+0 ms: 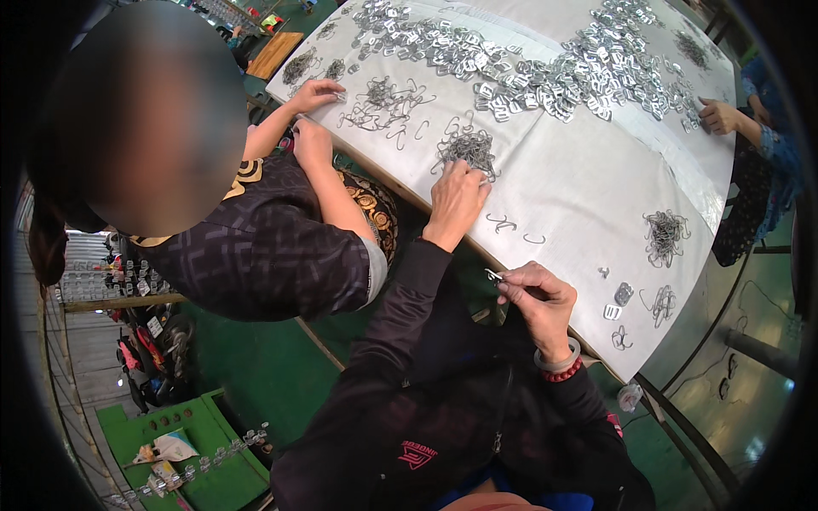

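While the left hand [456, 200] rests spread on the wire hook pile [467, 146] near the table's [579, 204] front edge, the right hand [538, 298] pinches a small metal clip [493, 274] just off that edge; light, stiff, probably slippery; best gripped by its flat sides.

White-covered worktable [588, 196] over a green floor [264, 375], a green bench [153, 426] lower left.

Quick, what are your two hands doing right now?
Left hand: fingers down on a small pile of wire hooks on the white table, picking at them.
Right hand: pinched shut on a small metal piece.
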Demonstrator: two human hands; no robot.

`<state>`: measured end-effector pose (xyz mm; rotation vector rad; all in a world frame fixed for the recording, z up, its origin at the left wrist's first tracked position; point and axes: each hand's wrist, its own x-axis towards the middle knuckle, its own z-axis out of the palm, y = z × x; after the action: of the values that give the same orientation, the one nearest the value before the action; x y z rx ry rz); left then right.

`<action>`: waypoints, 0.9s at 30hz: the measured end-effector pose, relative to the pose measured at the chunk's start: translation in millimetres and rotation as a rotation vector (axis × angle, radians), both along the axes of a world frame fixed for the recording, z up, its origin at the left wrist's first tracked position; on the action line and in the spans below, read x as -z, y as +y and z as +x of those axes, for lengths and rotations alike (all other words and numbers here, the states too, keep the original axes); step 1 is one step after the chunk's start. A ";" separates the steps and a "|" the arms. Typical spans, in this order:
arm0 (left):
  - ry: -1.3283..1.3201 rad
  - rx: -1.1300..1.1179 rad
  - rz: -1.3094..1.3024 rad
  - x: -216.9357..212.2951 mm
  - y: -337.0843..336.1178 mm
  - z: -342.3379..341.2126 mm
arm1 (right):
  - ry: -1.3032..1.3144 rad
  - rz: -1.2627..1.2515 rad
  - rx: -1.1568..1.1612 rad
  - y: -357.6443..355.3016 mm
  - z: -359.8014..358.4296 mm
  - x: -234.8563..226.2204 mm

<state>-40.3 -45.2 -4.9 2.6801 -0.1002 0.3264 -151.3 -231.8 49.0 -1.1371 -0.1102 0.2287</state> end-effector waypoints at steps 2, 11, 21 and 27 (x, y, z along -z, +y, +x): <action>0.022 0.013 0.043 2.2 -0.8 5.3 | 0.000 0.000 0.002 -1.9 -0.6 -0.1; 0.102 -0.103 -0.705 -38.8 8.1 -23.6 | 0.046 -0.049 0.007 0.9 -9.2 -8.4; -0.068 0.223 -0.758 -93.3 -20.3 -147.2 | 0.055 -0.033 0.070 5.9 -21.7 -12.1; -0.216 0.175 -0.692 -87.4 -28.1 -152.2 | -0.116 -0.080 0.058 11.3 -25.5 -17.3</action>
<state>-192.4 -73.4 82.5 1.9332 -0.2370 0.4890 -176.7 -220.5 66.3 -1.2319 -0.1719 0.1159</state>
